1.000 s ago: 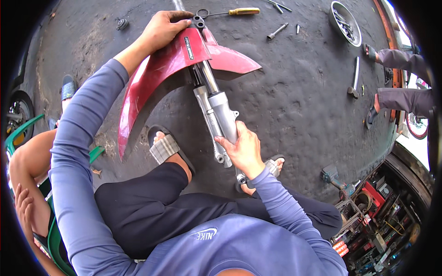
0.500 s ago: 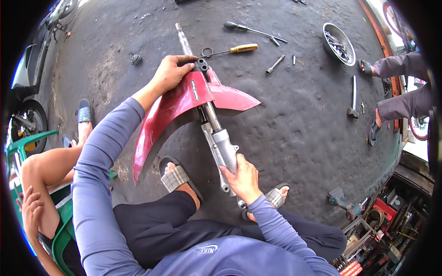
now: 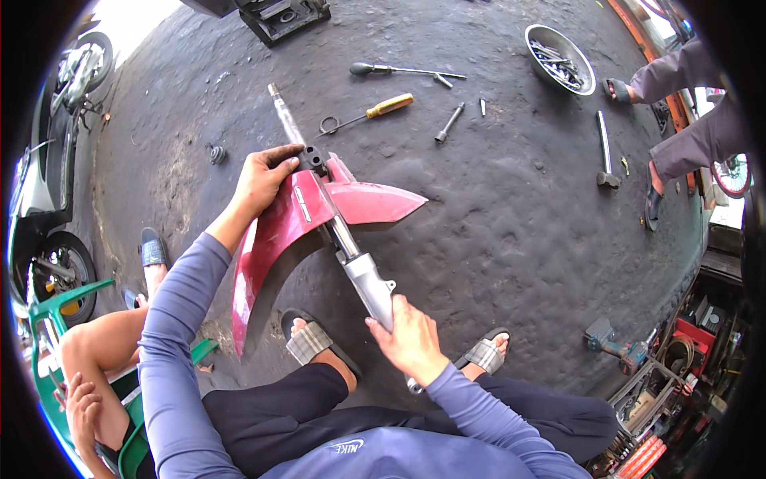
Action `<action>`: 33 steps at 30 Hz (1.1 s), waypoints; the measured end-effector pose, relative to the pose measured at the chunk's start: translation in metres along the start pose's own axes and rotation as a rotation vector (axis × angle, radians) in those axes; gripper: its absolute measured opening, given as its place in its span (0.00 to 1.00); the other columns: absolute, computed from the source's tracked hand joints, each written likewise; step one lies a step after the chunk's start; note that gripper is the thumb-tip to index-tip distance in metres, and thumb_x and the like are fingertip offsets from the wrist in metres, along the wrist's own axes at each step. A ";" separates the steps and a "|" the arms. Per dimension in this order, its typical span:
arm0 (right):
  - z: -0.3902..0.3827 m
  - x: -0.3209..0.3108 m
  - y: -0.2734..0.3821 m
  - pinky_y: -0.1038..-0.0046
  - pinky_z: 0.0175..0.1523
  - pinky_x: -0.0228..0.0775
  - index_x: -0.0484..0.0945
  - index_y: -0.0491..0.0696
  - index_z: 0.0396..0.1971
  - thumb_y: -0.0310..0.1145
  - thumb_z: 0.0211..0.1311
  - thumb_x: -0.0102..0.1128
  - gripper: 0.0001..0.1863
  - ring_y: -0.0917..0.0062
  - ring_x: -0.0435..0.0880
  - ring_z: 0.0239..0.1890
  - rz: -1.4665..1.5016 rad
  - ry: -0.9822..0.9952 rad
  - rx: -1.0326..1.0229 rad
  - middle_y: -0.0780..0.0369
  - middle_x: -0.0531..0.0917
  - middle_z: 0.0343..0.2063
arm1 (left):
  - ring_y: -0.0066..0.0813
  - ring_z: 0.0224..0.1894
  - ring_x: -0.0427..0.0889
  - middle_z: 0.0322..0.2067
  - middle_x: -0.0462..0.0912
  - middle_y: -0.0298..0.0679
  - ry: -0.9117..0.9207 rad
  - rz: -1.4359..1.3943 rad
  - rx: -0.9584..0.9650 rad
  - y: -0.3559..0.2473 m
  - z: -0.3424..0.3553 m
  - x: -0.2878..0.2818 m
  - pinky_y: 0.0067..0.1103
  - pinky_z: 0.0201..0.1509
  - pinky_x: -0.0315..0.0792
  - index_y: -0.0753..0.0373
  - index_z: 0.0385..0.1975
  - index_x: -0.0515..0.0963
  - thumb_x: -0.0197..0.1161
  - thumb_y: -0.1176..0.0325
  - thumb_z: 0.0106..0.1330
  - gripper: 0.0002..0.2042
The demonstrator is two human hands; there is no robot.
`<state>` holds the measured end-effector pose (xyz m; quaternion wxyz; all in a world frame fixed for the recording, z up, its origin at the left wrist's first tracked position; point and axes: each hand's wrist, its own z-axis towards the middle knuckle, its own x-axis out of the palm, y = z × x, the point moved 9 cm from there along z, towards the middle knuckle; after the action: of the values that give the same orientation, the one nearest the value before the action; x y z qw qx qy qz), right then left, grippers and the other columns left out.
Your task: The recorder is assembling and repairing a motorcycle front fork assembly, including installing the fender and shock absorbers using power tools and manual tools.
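floor [image 3: 511,239] dark grey, uneven, scuffed, paler brown patches left of centre | green plastic chair [image 3: 72,297] lower left | motorcycle [image 3: 48,195] standing along left edge | orange-red strip [image 3: 630,28] bordering floor, upper right | white glare [image 3: 150,28] upper left, more at right edge

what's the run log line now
left hand: at upper end of curved red fender | right hand: gripping silver metal fork tube

That fender [image 3: 279,235] is glossy red, the fork [image 3: 369,285] silver, the shirt [image 3: 407,459] greyish blue, the sandals [image 3: 309,343] plaid; I see a yellow screwdriver handle [image 3: 391,104] and a green chair [image 3: 72,298] too.
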<state>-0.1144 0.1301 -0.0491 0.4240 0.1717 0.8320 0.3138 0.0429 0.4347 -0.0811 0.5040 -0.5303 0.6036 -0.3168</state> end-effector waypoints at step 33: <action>0.030 -0.006 0.014 0.59 0.34 0.74 0.70 0.39 0.43 0.38 0.58 0.68 0.22 0.48 0.84 0.30 0.133 0.010 -0.079 0.46 0.82 0.26 | 0.62 0.69 0.59 0.66 0.57 0.66 0.173 0.777 0.344 -0.055 -0.049 0.044 0.40 0.72 0.57 0.65 0.72 0.50 0.77 0.44 0.33 0.63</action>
<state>-0.0859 0.1486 -0.0498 0.4047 0.2080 0.8078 0.3748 0.0175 0.3720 -0.0288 0.6144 -0.1433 0.7368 -0.2431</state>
